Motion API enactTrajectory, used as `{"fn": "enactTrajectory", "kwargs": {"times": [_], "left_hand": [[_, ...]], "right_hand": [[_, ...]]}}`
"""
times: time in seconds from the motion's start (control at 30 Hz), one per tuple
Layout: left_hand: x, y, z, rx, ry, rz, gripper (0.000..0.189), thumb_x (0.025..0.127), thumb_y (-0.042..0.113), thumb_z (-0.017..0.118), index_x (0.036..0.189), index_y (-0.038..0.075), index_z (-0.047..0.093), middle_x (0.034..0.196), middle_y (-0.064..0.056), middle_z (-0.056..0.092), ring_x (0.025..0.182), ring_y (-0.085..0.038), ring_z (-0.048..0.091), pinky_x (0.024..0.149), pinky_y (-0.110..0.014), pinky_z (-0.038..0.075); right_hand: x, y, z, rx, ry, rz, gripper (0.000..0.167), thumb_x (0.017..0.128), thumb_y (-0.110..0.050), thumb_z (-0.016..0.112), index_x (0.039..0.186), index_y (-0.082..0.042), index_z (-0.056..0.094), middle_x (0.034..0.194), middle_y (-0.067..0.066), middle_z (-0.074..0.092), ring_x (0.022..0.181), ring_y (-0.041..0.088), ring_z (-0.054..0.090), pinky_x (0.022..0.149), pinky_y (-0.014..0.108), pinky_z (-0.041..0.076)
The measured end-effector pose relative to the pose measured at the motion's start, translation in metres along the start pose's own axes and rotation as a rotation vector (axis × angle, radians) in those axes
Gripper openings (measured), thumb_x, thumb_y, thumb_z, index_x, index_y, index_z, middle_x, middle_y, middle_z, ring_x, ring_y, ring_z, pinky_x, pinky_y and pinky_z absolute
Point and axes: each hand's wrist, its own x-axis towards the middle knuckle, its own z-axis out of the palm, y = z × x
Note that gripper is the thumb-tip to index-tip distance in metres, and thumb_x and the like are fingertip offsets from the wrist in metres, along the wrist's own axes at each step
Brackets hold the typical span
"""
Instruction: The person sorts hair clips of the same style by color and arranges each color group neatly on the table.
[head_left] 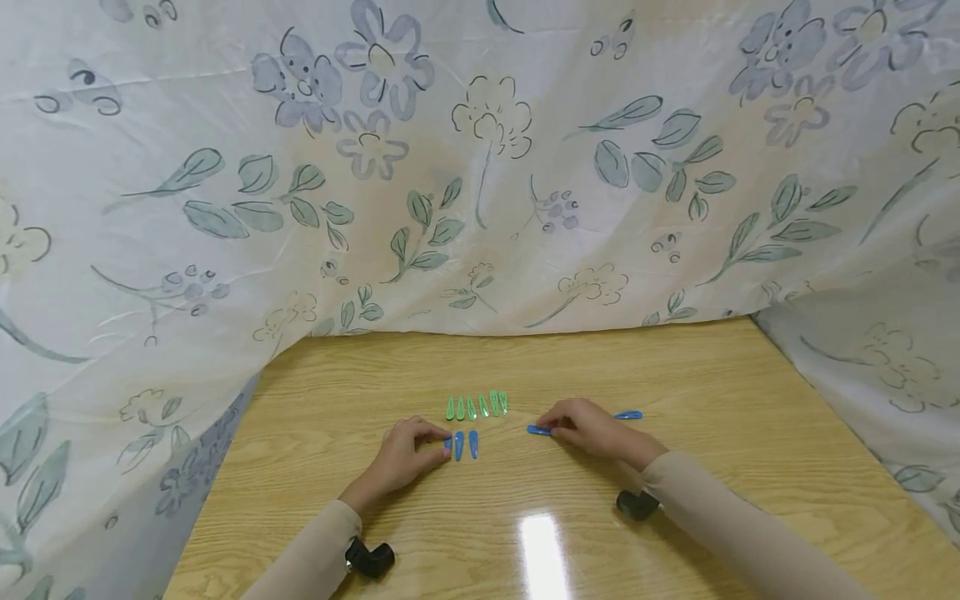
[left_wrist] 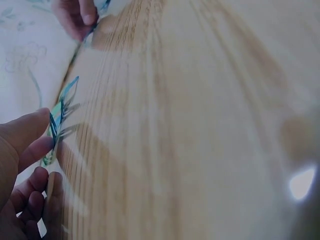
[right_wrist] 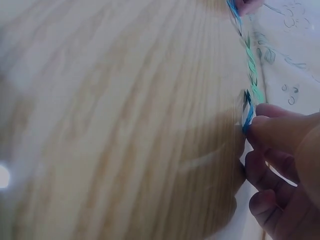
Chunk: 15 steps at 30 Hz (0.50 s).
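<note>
My left hand [head_left: 407,454] pinches the leftmost blue snap hair clip [head_left: 447,443] between thumb and finger, at the left end of a short row. Beside that one, two more blue hair clips [head_left: 467,446] stand roughly parallel on the table. Further right, my right hand [head_left: 588,427] pinches another blue hair clip [head_left: 537,430] by its right end; in the right wrist view this clip [right_wrist: 247,112] is partly covered by the fingertips. One more blue hair clip [head_left: 628,415] lies sideways just beyond the right hand. Several green hair clips [head_left: 472,407] form a row behind the blue ones.
The wooden table [head_left: 360,367] carries everything. A floral cloth [head_left: 465,208] hangs along its back and both sides. A black wrist camera [head_left: 369,558] sits at the left sleeve, and another camera [head_left: 637,505] at the right sleeve. Light glares on the table's front.
</note>
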Motion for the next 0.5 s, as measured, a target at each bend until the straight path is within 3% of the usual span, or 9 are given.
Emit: {"fn": "enactTrajectory", "kwargs": {"times": [0.5], "left_hand": [[-0.001, 0.001, 0.003, 0.008, 0.013, 0.012, 0.022, 0.086, 0.030, 0.081, 0.107, 0.025, 0.079, 0.107, 0.006, 0.071, 0.105, -0.018, 0.057, 0.095, -0.049, 0.036]], "right_hand": [[0.008, -0.015, 0.010, -0.003, -0.034, -0.027, 0.022, 0.094, -0.005, 0.069, 0.114, -0.007, 0.076, 0.108, 0.005, 0.075, 0.097, 0.014, 0.068, 0.081, 0.023, 0.054]]}}
